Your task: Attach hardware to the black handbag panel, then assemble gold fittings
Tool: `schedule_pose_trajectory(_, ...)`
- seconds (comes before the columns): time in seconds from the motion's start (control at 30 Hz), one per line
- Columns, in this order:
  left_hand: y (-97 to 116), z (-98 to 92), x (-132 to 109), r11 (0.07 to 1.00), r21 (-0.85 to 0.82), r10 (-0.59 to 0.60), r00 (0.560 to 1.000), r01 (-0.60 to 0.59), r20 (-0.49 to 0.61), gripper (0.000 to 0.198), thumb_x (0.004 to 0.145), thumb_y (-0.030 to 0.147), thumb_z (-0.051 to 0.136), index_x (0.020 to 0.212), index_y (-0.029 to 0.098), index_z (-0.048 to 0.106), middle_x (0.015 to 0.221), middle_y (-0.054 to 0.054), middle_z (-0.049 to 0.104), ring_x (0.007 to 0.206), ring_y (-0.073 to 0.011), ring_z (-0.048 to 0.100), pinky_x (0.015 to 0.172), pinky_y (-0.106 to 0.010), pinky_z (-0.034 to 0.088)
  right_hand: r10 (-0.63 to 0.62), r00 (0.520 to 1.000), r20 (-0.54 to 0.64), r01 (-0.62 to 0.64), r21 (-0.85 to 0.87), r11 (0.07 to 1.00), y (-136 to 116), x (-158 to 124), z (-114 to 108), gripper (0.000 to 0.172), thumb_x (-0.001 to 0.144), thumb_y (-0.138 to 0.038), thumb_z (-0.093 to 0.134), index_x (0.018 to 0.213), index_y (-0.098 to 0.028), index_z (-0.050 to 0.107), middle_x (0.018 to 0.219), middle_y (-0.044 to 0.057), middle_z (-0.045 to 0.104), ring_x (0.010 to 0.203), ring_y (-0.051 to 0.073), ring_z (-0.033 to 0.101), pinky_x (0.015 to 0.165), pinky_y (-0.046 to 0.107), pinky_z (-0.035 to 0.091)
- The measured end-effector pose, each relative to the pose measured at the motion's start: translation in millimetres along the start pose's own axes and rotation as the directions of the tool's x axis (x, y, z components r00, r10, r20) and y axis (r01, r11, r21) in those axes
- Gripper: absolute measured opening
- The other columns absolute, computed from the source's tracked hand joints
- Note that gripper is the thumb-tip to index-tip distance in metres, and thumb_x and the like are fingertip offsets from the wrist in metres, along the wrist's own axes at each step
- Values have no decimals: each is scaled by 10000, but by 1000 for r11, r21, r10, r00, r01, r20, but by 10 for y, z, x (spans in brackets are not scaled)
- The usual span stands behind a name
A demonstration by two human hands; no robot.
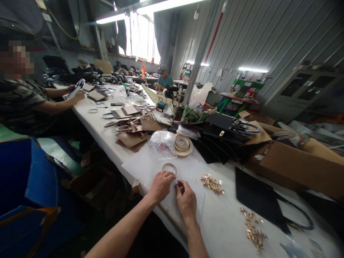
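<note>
A thin tan ring, seemingly a narrow roll of tape [169, 165], stands at the fingertips of my left hand [162, 186]. The fingers of that hand are bent together over its lower edge. Close beside it, my right hand [186, 199] is closed in a pinch, thumb against forefinger; whatever is between them is too small to make out. Both hands are above a white sheet [145, 166] on the table. Gold metal fittings with prongs [213, 183] lie in a pile to the right of my right hand.
Larger tape rolls [183, 145] sit beside a clear plastic bag [162, 143]. More gold fittings [254, 229] and a black bag panel with handle [264, 200] lie to the right. A cardboard box [303, 166] borders the table. A co-worker [24, 96] works at left.
</note>
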State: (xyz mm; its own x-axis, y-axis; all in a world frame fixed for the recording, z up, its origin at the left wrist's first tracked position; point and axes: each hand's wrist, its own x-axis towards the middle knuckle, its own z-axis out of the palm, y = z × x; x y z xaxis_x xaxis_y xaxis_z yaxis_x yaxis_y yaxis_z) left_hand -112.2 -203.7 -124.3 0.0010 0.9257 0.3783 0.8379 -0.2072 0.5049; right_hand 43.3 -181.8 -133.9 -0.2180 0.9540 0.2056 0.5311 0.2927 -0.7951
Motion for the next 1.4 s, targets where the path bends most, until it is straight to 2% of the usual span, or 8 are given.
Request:
schedule_pose_trajectory(0.37,1,-24,22,998,60,37,999,-37,1,215,967,183,619,1120,300,714,1094,-32,722,1064,-232,603,949,-388,428,3,997,-79,-2,17,1000,40,-9,-4,275,958,-405,515,1083,-221,676,1005,76,762,830,226,706,790,333,530)
schedule_pose_trajectory(0.5,-99,-34,127,980,141,132,988,-142,82,188,986,218,612,1093,307,737,1072,-38,704,1004,-225,603,891,-371,437,-17,993,-118,18,3,1000,72,2,11,273,956,-368,512,1108,-210,675,1025,90,744,884,237,693,824,344,529)
schedule_pose_trajectory(0.6,-172,-65,223,963,105,232,962,-249,146,172,994,244,609,1054,304,759,1086,-38,689,987,-206,603,852,-330,453,-29,990,-136,29,-1,1000,90,22,20,273,957,-349,502,1114,-206,675,1029,96,730,913,243,683,850,354,531)
schedule_pose_trajectory(0.73,-216,-66,279,964,77,242,958,-256,154,135,979,327,648,1019,289,770,1082,-35,670,958,-190,601,839,-303,471,-36,991,-132,34,-13,999,89,42,30,261,952,-316,493,1097,-208,681,1043,92,718,907,236,679,853,356,538)
schedule_pose_trajectory(0.83,-217,-58,276,960,99,242,955,-262,172,153,983,363,640,1020,276,761,1094,-34,658,941,-180,594,832,-295,473,-45,991,-128,40,-38,998,75,45,36,254,929,-284,515,1107,-198,674,1039,86,704,794,210,659,808,356,548)
schedule_pose_trajectory(1.03,-214,-71,266,958,98,251,953,-270,171,135,989,331,630,1033,281,748,1124,-35,643,943,-173,587,807,-281,462,-77,978,-196,78,-2,997,61,39,30,379,903,-301,607,1262,-179,630,1282,156,619,655,154,598,770,365,575)
schedule_pose_trajectory(1.2,-223,-63,264,959,82,257,952,-273,168,152,998,328,614,1053,285,749,1108,-39,638,945,-177,587,804,-287,466,-82,989,-123,81,-15,997,90,42,24,274,969,-358,563,1155,-196,685,1056,96,714,808,208,665,820,359,556)
schedule_pose_trajectory(1.4,-211,-74,252,964,57,248,954,-261,167,197,1020,356,573,1118,282,727,1129,-48,636,986,-184,596,846,-293,484,-116,986,-120,111,-42,993,98,30,30,245,995,-336,523,1063,-203,718,1014,90,737,924,235,685,880,362,525)
